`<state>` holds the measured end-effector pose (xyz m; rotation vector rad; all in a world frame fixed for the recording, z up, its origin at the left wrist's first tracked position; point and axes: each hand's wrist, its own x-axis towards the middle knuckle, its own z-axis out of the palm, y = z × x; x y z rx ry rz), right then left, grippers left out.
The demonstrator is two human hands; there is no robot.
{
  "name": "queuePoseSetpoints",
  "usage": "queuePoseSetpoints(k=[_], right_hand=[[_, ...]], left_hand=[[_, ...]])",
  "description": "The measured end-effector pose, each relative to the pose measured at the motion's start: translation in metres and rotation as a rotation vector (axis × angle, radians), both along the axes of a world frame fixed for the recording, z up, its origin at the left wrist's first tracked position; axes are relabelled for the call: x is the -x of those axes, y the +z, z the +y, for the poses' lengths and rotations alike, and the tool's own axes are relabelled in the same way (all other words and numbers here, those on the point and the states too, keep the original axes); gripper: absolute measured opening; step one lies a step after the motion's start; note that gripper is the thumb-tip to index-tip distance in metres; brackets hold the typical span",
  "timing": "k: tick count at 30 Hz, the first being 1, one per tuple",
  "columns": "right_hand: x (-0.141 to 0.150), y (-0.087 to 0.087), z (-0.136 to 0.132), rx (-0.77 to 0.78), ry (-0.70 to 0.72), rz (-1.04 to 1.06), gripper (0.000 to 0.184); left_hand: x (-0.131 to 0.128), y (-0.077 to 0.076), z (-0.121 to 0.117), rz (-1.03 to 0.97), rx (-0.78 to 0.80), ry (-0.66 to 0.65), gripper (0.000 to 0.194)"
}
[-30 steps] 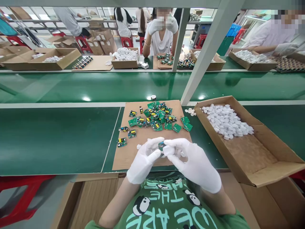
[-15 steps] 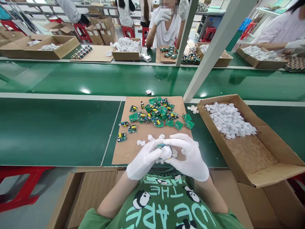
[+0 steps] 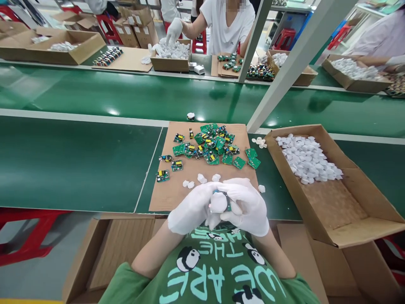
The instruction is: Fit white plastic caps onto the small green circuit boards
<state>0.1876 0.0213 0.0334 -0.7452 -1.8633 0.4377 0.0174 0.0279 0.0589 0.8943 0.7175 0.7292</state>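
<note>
Close in front of my chest, my left hand (image 3: pixel 191 211) and my right hand (image 3: pixel 249 207), both in white gloves, are closed around a small circuit board (image 3: pixel 228 204). A white round piece (image 3: pixel 218 203) sits against the board and faces me; the fingers hide most of the board. Just beyond my hands, several loose white pieces (image 3: pixel 201 178) lie on a cardboard sheet (image 3: pixel 164 198). Farther up the sheet is a pile of green circuit boards (image 3: pixel 211 145) with yellow and black components.
At right stands an open cardboard box (image 3: pixel 335 207) holding many white pieces (image 3: pixel 308 160). A white-topped part (image 3: pixel 190 116) rests beyond the sheet. A slanted white post (image 3: pixel 297 63) rises behind. Across the green belt (image 3: pixel 126 90), a co-worker's gloved hand (image 3: pixel 174 31) reaches into a box.
My hands have drawn closer together around the board, and the white piece now faces me more fully. Across the belt, the co-worker's hand has come down into the box of white parts. My view has shifted slightly.
</note>
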Motion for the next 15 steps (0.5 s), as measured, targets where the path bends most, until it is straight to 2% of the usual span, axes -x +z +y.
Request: queuePoseSetpoints(k=[2, 5, 8, 10, 12, 15], right_hand=[[0.0, 0.001, 0.0, -0.013, 0.021, -0.018, 0.04], [0.002, 0.004, 0.001, -0.024, 0.036, -0.038, 0.035], [0.003, 0.01, 0.002, -0.069, 0.022, -0.098, 0.023], [0.003, 0.012, 0.002, -0.118, -0.006, -0.135, 0.022], [0.003, 0.013, 0.001, -0.158, -0.009, -0.134, 0.021], [0.001, 0.013, 0.0, -0.127, 0.044, -0.127, 0.021]], left_hand=[[-0.001, 0.001, -0.001, 0.057, -0.016, 0.018, 0.049], [-0.002, 0.004, -0.003, 0.107, -0.002, 0.043, 0.045], [0.001, 0.006, -0.004, 0.031, 0.018, -0.037, 0.047], [0.006, 0.008, -0.005, -0.03, -0.001, -0.126, 0.047], [0.012, 0.01, -0.006, -0.034, -0.052, -0.191, 0.041], [0.016, 0.013, -0.008, 0.043, -0.139, -0.197, 0.026]])
